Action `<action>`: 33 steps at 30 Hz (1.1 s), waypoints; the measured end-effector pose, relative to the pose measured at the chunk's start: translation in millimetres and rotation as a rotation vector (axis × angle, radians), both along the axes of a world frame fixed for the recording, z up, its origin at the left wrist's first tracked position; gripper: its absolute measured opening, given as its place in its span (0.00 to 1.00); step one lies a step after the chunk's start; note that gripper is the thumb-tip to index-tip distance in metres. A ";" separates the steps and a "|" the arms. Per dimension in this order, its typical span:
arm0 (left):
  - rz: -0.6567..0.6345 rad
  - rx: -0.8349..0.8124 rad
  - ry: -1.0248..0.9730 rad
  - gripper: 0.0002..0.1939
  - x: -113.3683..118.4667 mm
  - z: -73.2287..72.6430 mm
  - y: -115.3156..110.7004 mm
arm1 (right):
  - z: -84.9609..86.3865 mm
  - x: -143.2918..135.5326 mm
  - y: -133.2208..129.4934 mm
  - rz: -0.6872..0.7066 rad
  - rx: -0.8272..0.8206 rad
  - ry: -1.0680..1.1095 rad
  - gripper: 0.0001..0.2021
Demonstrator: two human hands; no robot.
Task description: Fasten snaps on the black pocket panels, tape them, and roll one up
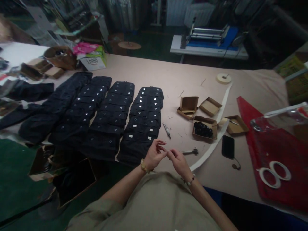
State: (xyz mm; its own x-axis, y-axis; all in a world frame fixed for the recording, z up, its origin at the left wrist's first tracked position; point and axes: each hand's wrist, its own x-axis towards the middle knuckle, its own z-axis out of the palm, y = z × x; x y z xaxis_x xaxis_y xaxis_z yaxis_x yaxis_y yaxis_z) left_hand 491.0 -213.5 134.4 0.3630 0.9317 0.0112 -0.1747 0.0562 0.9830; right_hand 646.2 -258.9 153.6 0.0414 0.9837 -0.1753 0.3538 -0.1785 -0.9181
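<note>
Between the nearest black panel [144, 126] and the cardboard box of black pieces [204, 128], an open lane of surface [173, 104] runs forward, interrupted by a slim metal tool [166, 130] and scattered thin scraps [182, 93]. A dark-headed tool [192, 152] lies just beside the right hand [178, 161], and beyond it the white strip [207, 154] runs between that hand and the phone [227, 147].

Pale table [156, 70] | black fabric pieces [148, 110] | cardboard boxes [210, 106] | phone [227, 147] | red sheet [267, 149] | tape roll [220, 78]

Two bare hands [155, 155] in front, three silver-studded black fabric panels [145, 110]
Four small open brown cardboard boxes [209, 111] rightward, four white squares [135, 126], two white rings [261, 181], one black phone [227, 146].
</note>
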 end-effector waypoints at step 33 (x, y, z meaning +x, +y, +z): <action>0.681 -0.131 0.541 0.17 25.5 -101.3 204.9 | -36.7 41.5 31.8 -0.390 -0.330 0.425 0.19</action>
State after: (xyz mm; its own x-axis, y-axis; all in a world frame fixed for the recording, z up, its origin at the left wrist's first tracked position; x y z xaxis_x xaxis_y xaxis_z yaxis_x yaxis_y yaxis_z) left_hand 516.5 -8.6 33.1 -0.3479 0.9294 -0.1233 0.2763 0.2273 0.9338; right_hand 687.7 -227.0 116.9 0.2448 0.8024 -0.5443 -0.1746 -0.5157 -0.8388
